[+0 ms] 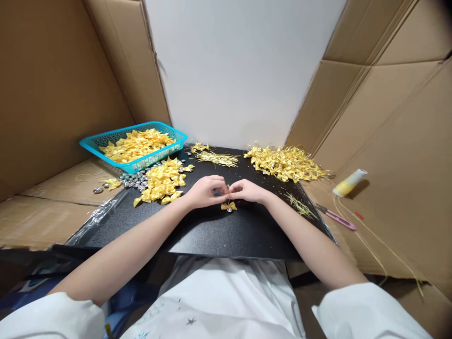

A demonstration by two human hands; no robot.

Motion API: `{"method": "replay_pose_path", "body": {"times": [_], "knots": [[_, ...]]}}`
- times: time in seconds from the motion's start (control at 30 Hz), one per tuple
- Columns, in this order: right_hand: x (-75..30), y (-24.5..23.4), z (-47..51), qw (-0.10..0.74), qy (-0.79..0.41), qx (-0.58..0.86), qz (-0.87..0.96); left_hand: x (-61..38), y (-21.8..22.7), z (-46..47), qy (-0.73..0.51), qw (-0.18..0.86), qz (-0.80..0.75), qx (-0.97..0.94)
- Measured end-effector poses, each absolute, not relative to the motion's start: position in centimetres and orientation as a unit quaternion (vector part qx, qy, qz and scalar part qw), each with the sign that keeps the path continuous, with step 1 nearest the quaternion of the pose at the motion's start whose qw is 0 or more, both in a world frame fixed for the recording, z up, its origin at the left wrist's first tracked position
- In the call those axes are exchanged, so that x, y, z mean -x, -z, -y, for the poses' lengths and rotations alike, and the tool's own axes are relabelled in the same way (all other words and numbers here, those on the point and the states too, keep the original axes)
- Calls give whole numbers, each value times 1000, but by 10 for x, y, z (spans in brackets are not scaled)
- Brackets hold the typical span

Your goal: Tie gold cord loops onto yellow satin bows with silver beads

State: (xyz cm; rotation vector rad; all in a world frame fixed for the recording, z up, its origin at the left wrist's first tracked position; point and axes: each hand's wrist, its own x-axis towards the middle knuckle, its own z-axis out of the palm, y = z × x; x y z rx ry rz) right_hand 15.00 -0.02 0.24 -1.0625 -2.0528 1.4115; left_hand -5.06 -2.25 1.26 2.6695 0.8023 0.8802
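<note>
My left hand and my right hand meet fingertip to fingertip over the middle of a black board. Both are closed in a pinch. Just below them hangs a small yellow ribbon bow with a silver bead under it, seemingly held up by a thin thread between my fingers. A loose heap of yellow bows lies to the left of my left hand, with silver beads beside it.
A teal basket full of yellow bows stands at the back left. Gold threads lie at the back centre, a pile of finished bows at the back right. Pink snips and a thread spool lie on the cardboard to the right. Cardboard walls enclose both sides.
</note>
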Motion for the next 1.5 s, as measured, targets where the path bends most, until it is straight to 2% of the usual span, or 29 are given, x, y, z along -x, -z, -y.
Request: {"method": "replay_pose_path", "body": {"times": [0.17,0.3,0.4,0.57,0.77,0.9,1.13,1.37,1.5], "knots": [[-171,13,17,334,-484,426,688,53,-11,16,-271,90,-332,-899],[-173,18,24,351,-450,440,694,53,-10,14,-302,81,-437,-844],[-171,18,25,350,-435,444,701,53,-10,14,-302,122,-492,-808],[-169,19,25,356,-402,455,710,51,-9,17,-282,171,-466,-821],[-168,20,25,352,-363,460,730,48,-10,22,-335,92,-381,-857],[-167,20,26,353,-352,450,741,42,-1,24,-302,93,-292,-903],[-166,18,30,377,-325,424,757,30,14,19,-312,154,-321,-881],[-166,16,31,371,-321,406,771,27,15,14,-307,200,-275,-889],[-166,14,32,393,-304,413,763,30,16,14,-318,229,-312,-865]]}}
